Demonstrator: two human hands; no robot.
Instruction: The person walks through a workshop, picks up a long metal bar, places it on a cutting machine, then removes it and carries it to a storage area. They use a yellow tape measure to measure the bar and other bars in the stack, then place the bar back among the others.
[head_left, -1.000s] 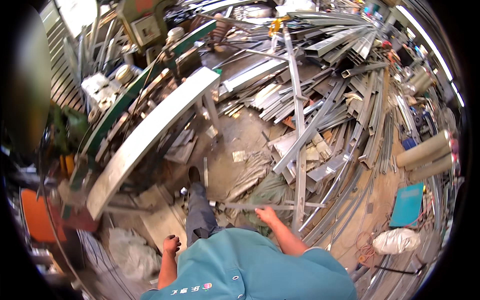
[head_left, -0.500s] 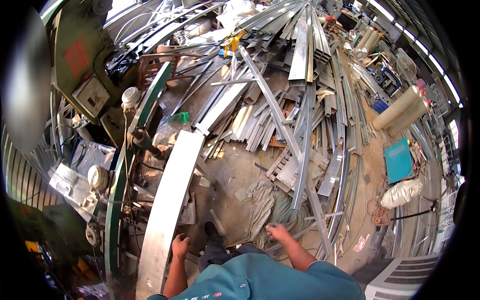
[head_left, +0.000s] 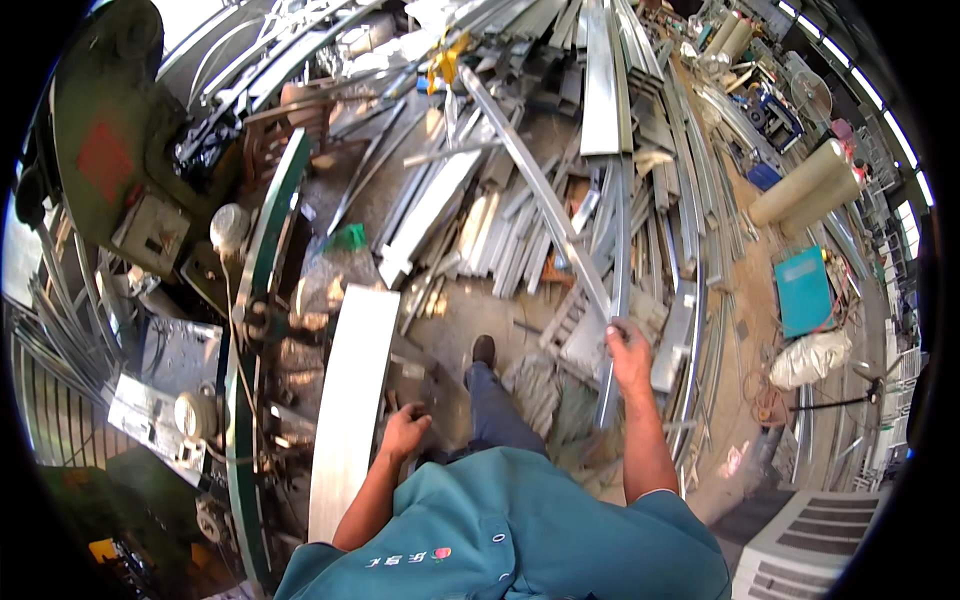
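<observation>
My right hand reaches forward with its fingers curled closed. It overlaps the near part of a long grey metal bar that slants across the pile; its inner side is hidden, so I cannot tell if it grips the bar. Beneath that hand runs a second metal bar. My left hand hangs beside a wide pale metal profile, apart from it. Its fingers are loosely bent and spread, with nothing seen in them. One foot in a dark shoe is set forward on the concrete.
Ahead lies a large heap of metal profiles. A green machine beam runs along my left. Crumpled cloth and a pallet lie before me. To the right are a teal panel, tall rolls and a grey vented unit.
My right hand has moved forward and right, from near my body to over the slanting bar. The left hand has shifted right and forward, and one foot has stepped ahead.
</observation>
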